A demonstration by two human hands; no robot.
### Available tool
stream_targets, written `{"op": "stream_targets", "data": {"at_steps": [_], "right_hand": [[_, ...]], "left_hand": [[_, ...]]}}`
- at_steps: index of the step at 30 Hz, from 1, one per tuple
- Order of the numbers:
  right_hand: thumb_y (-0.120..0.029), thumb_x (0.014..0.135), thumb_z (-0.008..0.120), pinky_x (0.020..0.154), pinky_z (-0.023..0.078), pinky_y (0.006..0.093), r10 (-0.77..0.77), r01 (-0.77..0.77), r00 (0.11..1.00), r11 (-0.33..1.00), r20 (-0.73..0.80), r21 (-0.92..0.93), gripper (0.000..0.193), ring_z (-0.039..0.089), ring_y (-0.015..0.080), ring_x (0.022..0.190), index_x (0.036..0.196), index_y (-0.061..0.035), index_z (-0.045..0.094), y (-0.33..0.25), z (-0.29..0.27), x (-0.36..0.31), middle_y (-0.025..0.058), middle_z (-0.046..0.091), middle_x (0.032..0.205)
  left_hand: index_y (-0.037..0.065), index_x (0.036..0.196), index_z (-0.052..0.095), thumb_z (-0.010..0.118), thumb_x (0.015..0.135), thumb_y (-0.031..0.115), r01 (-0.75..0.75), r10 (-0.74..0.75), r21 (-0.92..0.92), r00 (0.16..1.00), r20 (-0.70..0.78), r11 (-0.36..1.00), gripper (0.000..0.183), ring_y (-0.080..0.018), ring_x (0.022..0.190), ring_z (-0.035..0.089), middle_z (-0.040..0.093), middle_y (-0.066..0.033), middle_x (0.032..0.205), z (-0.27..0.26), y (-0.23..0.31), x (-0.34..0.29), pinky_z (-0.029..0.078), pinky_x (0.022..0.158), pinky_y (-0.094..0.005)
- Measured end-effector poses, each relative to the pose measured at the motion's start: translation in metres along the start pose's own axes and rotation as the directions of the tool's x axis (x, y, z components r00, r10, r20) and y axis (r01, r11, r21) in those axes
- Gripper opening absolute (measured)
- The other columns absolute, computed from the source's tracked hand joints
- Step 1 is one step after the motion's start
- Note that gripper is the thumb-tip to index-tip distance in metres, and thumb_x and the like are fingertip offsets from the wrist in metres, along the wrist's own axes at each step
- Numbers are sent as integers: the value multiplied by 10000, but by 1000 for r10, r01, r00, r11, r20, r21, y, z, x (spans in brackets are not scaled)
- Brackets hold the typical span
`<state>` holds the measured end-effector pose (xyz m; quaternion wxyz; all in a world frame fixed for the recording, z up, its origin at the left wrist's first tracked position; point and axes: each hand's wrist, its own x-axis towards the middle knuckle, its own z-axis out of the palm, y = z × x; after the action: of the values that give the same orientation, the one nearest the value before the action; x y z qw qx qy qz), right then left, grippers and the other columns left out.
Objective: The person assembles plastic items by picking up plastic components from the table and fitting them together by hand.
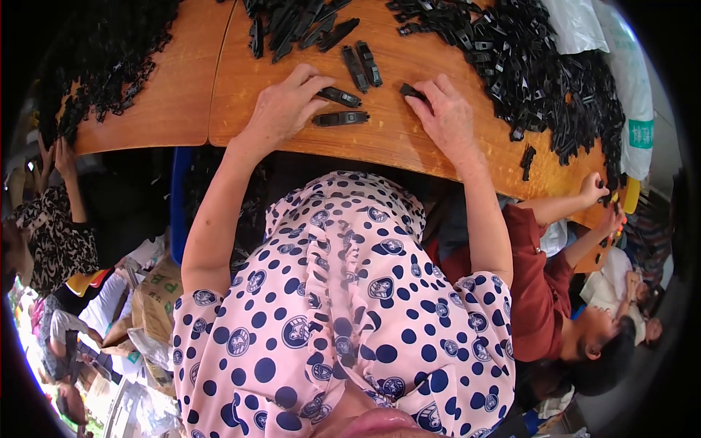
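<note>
My left hand (pixel 281 109) rests at the table's near side, its fingers closed on one end of a long black plastic part (pixel 339 96). A similar black part (pixel 341 118) lies just below it, close to the table edge. Two more long black parts (pixel 361 66) lie side by side a little farther off, slightly tilted. To the right, my right hand (pixel 447 120) pinches a small black plastic piece (pixel 411 91) between thumb and fingers, apart from the left hand. Its exact kind cannot be made out.
Long black parts (pixel 299 25) lie heaped at the far middle. A big pile of small black pieces (pixel 540 73) covers the right side, beside white plastic bags (pixel 631 95). Another dark heap (pixel 109 58) is at left. Co-workers sit on both sides; one in a red top (pixel 537 292) handles small parts.
</note>
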<state>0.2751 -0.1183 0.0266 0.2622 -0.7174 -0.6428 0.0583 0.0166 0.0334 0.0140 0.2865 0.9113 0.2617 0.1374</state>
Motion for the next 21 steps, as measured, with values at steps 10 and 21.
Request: {"op": "stream_targets", "data": {"at_steps": [10,21], "right_hand": [[-165,862,725,695,525,418,-158,139,959,986,236,97,168,653,324,822,974,-50,674,-27,-2,14,104,623,887],[-206,874,716,652,525,409,-140,118,965,987,221,111,166,662,319,801,923,-69,637,-32,16,17,89,655,886]], "left_hand": [[33,1024,643,695,877,121,-114,116,-228,993,-4,967,179,-322,866,635,586,-108,966,16,14,17,523,737,-410],[23,955,608,686,848,93,-199,191,-303,980,-57,932,149,-357,858,617,573,-123,923,18,15,25,504,735,-429]]}}
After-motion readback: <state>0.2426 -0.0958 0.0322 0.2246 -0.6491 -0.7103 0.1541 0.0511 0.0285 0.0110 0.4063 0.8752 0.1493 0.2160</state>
